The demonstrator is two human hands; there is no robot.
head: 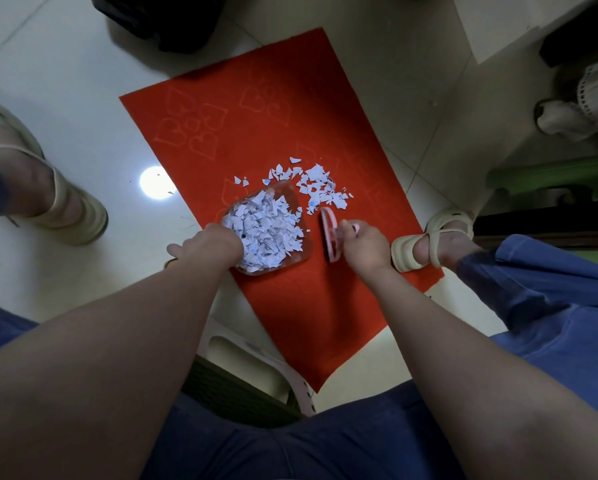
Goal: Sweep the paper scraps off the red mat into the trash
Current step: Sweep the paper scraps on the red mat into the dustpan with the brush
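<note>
A red mat (256, 126) with embossed hearts lies on the pale tiled floor. On it rests a clear dustpan (299, 252) heaped with white paper scraps (266, 233). My left hand (211, 247) grips the dustpan's near-left end. More loose scraps (320, 188) lie on the mat just beyond and to the right of the pan. My right hand (363, 244) holds a small pink hand brush (330, 235), which stands on the mat right of the pan.
A black bin (173, 19) stands beyond the mat's far corner. My sandalled feet sit at the left (65, 209) and on the mat's right edge (432, 244). A stool (256, 372) is under me. Green furniture (550, 181) stands at right.
</note>
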